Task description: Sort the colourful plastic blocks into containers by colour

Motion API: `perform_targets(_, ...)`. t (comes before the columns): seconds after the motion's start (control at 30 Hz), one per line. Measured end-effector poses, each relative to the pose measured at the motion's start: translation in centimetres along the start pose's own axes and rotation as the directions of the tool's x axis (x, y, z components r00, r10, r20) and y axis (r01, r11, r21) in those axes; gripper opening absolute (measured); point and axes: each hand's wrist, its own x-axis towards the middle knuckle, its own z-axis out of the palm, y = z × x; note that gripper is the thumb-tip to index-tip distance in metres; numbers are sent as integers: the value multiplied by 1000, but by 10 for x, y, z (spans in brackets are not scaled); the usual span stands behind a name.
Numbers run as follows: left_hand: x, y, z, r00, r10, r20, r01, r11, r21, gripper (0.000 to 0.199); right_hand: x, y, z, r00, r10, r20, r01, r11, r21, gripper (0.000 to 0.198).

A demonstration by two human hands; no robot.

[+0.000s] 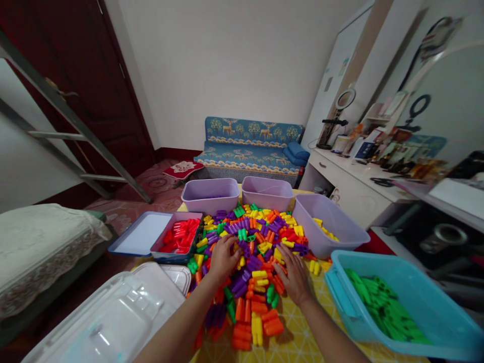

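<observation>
A heap of plastic toy pieces [242, 280], tube-like and joined in small groups, spreads over the table in purple, orange, yellow, green and red. My left hand [224, 259] is in the left part of the heap, its fingers curled inward; whatever lies under the fingertips is hidden. To the right, my right hand [295, 276] rests on the heap with fingers stretched and somewhat apart, touching pieces near a yellow one [279, 256]. Red pieces [181, 236] fill a bin at the left. Green pieces [385, 305] lie in a light blue tub [340, 297] at the right.
Three lilac bins [212, 201] line the back and right of the heap; the right one holds some yellow pieces [325, 231]. A white plastic lid [113, 317] is at the front left. The table has a yellow patterned cloth [298, 338]. Beyond stands a blue sofa [249, 151].
</observation>
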Motion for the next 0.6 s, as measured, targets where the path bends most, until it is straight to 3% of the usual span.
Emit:
perform_targets(0.23,11,20,-19,992,31,-125,-44,994,-101,30,-1,2,3,999,-18,-31,17,1000,-22,52)
perform_targets(0.4,24,38,-8,983,161,86,-163,986,19,39,0,0,1,999,-18,-39,17,999,-28,52)
perform_targets(0.6,29,45,-4,951,168,258,-205,971,121,40,2,-4,-5,1000,3,-12,-3,1000,-18,51)
